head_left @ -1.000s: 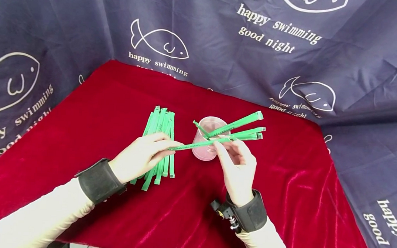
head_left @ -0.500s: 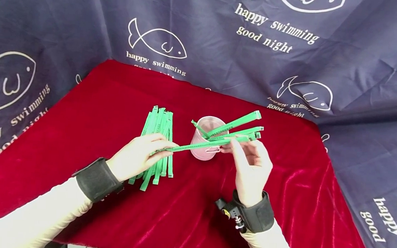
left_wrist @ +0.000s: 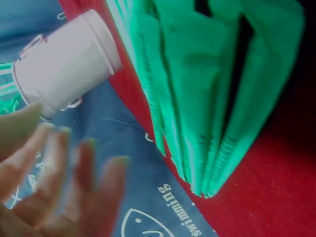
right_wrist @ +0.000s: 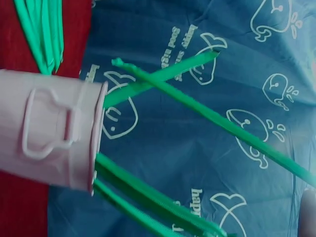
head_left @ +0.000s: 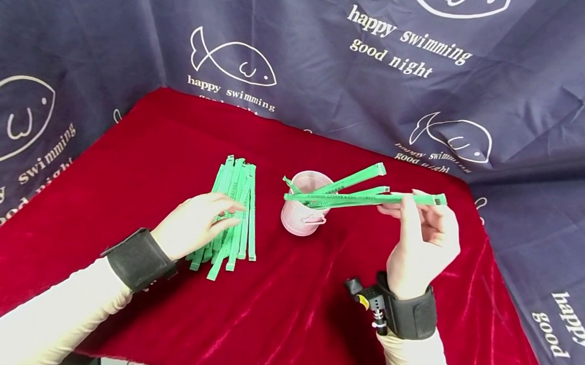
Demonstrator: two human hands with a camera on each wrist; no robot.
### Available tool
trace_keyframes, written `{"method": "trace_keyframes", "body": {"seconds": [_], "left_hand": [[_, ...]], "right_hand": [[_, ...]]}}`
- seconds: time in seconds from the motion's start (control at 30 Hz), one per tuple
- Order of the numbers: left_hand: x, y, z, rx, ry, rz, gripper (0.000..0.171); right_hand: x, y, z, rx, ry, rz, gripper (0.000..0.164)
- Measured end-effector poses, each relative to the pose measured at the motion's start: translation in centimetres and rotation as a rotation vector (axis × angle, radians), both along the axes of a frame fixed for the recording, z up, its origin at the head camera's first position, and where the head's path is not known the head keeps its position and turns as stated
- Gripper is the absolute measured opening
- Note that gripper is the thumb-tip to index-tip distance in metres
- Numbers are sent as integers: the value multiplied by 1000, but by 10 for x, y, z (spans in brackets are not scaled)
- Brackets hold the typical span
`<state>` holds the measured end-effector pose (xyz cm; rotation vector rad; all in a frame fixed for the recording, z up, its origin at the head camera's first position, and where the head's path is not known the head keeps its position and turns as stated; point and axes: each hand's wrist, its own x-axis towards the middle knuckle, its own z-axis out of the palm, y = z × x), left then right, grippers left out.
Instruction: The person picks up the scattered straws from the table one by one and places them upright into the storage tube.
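Strip (head_left: 353,198) pinched in fingers of right hand (head_left: 423,240), right of bucket (head_left: 299,219); long axis crosswise, free end above bucket's mouth. Left hand (head_left: 194,222), fingers loosely parted, held over pile (head_left: 235,188) left of bucket.

The stick (head_left: 355,198) in my right grip (head_left: 424,237) is green with dark print, like the pile (head_left: 233,185). The bucket (head_left: 298,218) is pale pink, the tabletop (head_left: 186,140) deep red; past its far edge, navy fabric (head_left: 317,69) bears white fish outlines and lettering.
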<state>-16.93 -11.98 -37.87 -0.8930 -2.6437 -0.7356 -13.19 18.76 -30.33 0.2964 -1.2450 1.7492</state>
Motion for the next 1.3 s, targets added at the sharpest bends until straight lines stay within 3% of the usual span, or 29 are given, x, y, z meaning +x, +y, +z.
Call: {"method": "trace_keyframes", "body": {"seconds": [0.37, 0.5, 0.67, 0.83, 0.93, 1.3], "left_hand": [[-8, -19, -18, -167, -124, 86, 41], [-12, -23, -22, -166, -155, 99, 42], [-16, -26, -30, -138, -120, 105, 41], [-16, -26, -28, -133, -147, 121, 42], [-13, -24, -22, -144, -206, 139, 43], [-14, -25, -22, -133, -270, 170, 44]], "right_hand": [[-5, 13, -10, -14, -20, -96, 8], [-5, 17, -12, -42, 2, -92, 11], [-3, 20, -12, -66, 18, -86, 12], [-3, 22, -10, -86, 29, -82, 13], [-3, 23, -12, -88, 17, -77, 10], [-6, 16, -30, 6, -95, -54, 7]]}}
